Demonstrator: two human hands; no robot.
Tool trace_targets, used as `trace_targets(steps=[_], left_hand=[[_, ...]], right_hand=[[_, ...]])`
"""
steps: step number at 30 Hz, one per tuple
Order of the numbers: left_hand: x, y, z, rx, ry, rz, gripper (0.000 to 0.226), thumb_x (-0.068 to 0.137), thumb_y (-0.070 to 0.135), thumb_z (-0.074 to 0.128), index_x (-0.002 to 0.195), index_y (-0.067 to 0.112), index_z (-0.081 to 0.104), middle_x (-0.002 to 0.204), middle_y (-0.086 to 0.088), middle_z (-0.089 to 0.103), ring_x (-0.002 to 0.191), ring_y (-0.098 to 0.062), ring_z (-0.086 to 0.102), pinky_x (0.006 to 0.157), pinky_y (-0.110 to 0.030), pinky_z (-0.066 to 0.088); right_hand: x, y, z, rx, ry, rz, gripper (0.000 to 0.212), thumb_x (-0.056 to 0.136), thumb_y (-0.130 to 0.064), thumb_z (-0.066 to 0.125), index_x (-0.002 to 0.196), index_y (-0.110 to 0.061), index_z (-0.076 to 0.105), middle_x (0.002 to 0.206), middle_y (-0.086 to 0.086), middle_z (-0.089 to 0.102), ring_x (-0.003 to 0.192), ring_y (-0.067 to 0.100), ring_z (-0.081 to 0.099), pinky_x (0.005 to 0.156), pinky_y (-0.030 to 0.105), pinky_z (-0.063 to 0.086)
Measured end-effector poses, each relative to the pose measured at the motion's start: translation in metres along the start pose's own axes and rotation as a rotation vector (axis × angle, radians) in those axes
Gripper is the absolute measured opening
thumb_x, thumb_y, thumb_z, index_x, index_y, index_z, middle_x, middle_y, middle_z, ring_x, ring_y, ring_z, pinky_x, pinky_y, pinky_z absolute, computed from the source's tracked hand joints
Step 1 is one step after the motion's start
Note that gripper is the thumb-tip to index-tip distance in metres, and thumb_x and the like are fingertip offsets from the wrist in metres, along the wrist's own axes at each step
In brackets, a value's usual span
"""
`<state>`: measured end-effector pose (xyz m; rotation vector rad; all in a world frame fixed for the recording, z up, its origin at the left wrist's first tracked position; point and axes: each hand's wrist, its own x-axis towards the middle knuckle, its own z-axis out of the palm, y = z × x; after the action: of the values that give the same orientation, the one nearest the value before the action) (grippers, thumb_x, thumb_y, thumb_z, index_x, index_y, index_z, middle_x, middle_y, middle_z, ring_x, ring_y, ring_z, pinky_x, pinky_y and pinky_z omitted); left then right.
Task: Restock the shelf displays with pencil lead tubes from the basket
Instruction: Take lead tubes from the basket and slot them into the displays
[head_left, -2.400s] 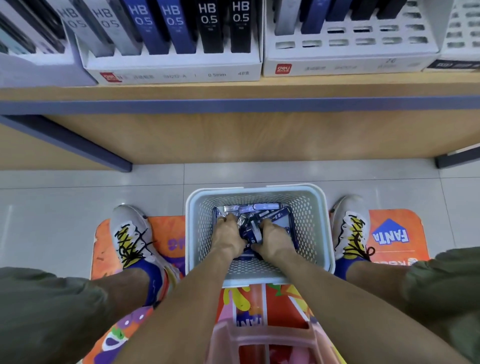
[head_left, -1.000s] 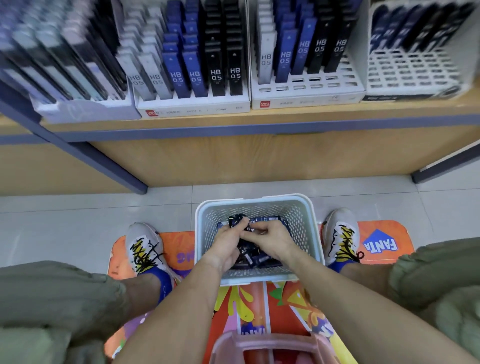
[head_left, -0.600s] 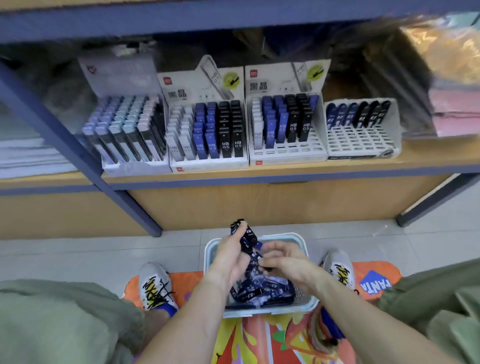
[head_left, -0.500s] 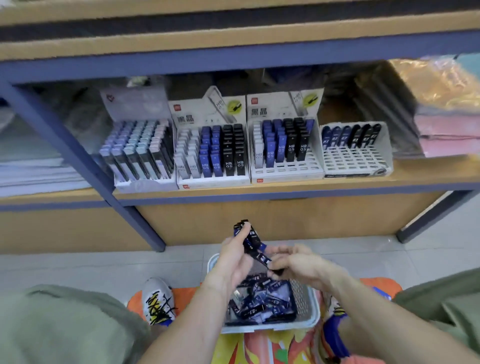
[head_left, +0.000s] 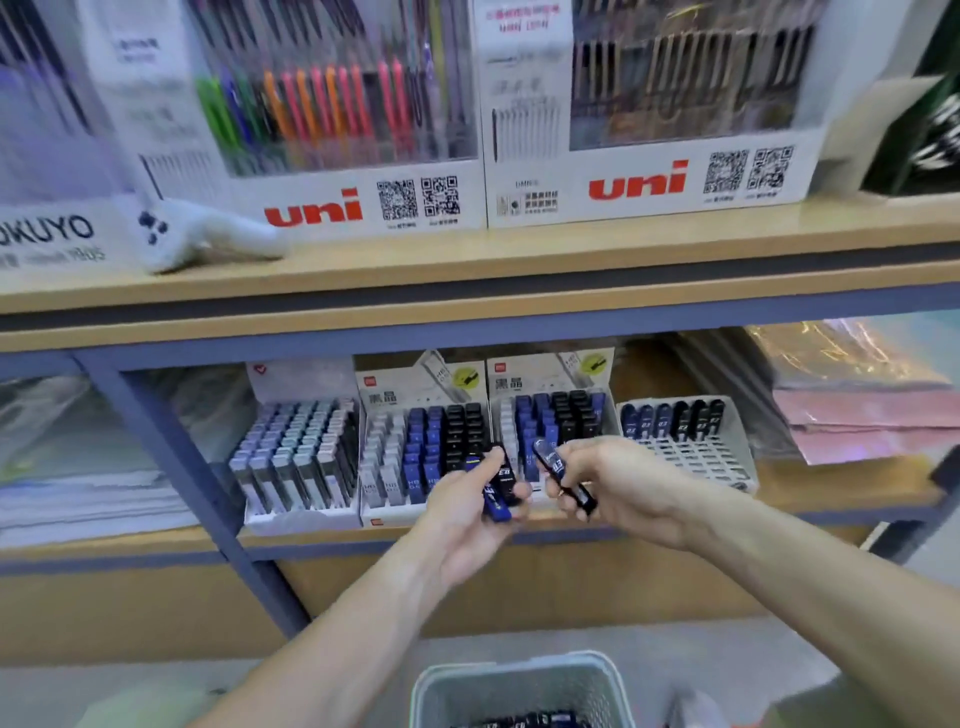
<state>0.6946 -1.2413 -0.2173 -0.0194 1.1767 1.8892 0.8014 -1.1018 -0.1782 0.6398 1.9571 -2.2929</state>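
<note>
Shelf (head_left: 467, 535) behind — hands (head_left: 470, 512) grip tubes (head_left: 496, 493).

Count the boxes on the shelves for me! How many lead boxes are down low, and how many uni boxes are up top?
Lead boxes: 4
Uni boxes: 2
Total: 6

You can read "uni" in red on two white pen boxes (head_left: 358, 205) (head_left: 641, 182) with QR codes, "UKUYO" on the left box (head_left: 47, 234), and "黑晶" on two lead display cards (head_left: 382, 400) (head_left: 509, 383).
</note>
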Motion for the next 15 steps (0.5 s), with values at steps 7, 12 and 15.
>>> trace_targets(steps=[7, 12, 15], left_hand=[[0.014, 0.026, 0.022, 0.136, -0.133, -0.019, 0.042, 0.102, 0.022, 0.060, 0.127, -0.011, 0.061, 0.096, -0.024, 0.069, 0.064, -0.024, 0.060, 0.058, -0.035, 0.053], [0.031, 0.020, 0.028, 0.156, -0.234, -0.092, 0.047, 0.098, 0.017, 0.064, 0.129, -0.017, 0.055, 0.082, -0.017, 0.063, 0.066, -0.023, 0.056, 0.065, -0.040, 0.056], [0.043, 0.018, 0.037, 0.161, -0.236, -0.121, 0.047, 0.099, 0.014, 0.063, 0.133, -0.017, 0.052, 0.085, -0.018, 0.065, 0.069, -0.024, 0.061, 0.070, -0.040, 0.057]], right_hand=[[0.023, -0.013, -0.012, -0.485, 0.062, -0.249, 0.092, 0.065, -0.021, 0.096, 0.140, -0.032, 0.045, 0.119, 0.000, 0.066, 0.088, 0.011, 0.071, 0.097, 0.030, 0.056], [0.034, -0.009, -0.017, -0.571, 0.002, -0.278, 0.103, 0.065, -0.007, 0.091, 0.146, -0.038, 0.035, 0.099, 0.008, 0.065, 0.068, 0.002, 0.056, 0.074, 0.027, 0.058], [0.036, -0.010, -0.029, -0.624, 0.041, -0.294, 0.102, 0.060, -0.016, 0.095, 0.141, -0.043, 0.040, 0.089, 0.001, 0.056, 0.066, 0.005, 0.051, 0.069, 0.031, 0.058]])
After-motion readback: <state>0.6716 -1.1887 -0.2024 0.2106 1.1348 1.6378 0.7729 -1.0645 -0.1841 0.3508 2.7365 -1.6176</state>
